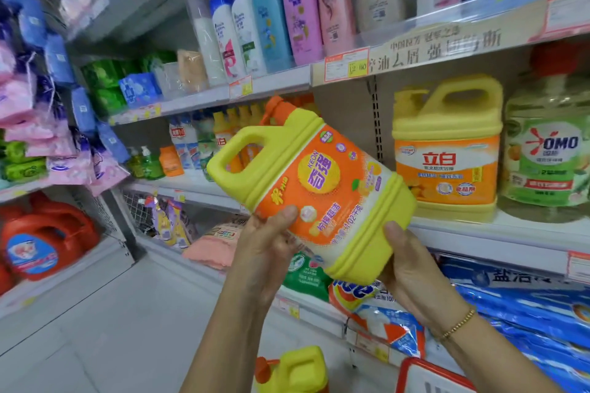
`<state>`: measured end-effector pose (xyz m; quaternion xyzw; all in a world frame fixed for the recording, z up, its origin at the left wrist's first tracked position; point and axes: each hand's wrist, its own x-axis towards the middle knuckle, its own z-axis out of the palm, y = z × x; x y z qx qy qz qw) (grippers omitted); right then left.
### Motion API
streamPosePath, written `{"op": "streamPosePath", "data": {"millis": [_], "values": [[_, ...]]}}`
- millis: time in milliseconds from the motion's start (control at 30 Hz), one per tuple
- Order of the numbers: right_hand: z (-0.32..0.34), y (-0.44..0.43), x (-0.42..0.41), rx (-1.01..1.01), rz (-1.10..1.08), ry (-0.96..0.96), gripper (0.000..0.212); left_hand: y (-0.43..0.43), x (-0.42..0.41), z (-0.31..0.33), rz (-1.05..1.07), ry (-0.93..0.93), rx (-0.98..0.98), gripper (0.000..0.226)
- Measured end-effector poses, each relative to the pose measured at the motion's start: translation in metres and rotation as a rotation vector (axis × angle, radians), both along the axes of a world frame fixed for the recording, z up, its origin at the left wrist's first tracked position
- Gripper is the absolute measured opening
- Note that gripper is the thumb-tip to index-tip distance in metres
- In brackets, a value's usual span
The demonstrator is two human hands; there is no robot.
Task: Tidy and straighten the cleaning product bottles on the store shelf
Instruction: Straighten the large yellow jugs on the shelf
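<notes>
Jug [319,188] tilted, gripped by left hand [265,252], right hand [412,268] (gap on shelf [479,233] behind).

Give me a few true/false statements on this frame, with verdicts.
1. The left hand and the right hand both grip the tilted jug. True.
2. That jug's cap is blue. False: the cap is orange.
3. An upright jug stands on the shelf beside the OMO bottle. True.
4. A bracelet sits on the left wrist. False: the bracelet is on the right wrist.
</notes>
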<state>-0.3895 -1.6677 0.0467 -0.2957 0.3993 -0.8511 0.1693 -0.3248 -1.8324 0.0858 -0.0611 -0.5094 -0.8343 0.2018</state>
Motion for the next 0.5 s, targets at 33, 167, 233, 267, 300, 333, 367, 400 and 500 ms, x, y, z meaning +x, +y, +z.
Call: {"op": "streamPosePath", "data": {"millis": [33, 167, 233, 267, 300, 333, 367, 400, 500], "values": [[0.004, 0.001, 0.001, 0.018, -0.075, 0.057, 0.099, 0.002, 0.001, 0.000, 0.041, -0.003, 0.011, 0.102], [0.005, 0.005, -0.001, 0.339, -0.470, 0.509, 0.078, 0.009, -0.002, 0.000, 0.181, 0.000, 0.144, 0.085], [0.003, 0.001, 0.004, 0.552, -0.605, 0.683, 0.103, 0.016, -0.002, 0.000, 0.183, 0.030, 0.226, 0.076], [0.003, -0.002, 0.005, 0.609, -0.679, 0.765, 0.113, 0.020, -0.002, 0.001, 0.182, 0.040, 0.245, 0.069], [0.002, -0.004, 0.006, 0.637, -0.742, 0.834, 0.117, 0.025, 0.000, 0.003, 0.181, 0.046, 0.238, 0.064], [0.003, -0.007, 0.007, 0.657, -0.811, 0.903, 0.118, 0.030, 0.001, 0.004, 0.179, 0.056, 0.216, 0.063], [0.004, -0.008, 0.007, 0.667, -0.882, 0.961, 0.117, 0.033, 0.003, 0.007, 0.173, 0.077, 0.186, 0.065], [0.005, -0.008, 0.008, 0.659, -0.947, 0.990, 0.115, 0.035, 0.005, 0.009, 0.155, 0.106, 0.146, 0.071], [0.010, -0.001, 0.009, 0.599, -1.026, 0.980, 0.109, 0.033, 0.012, 0.021, 0.085, 0.118, 0.014, 0.093]]}}
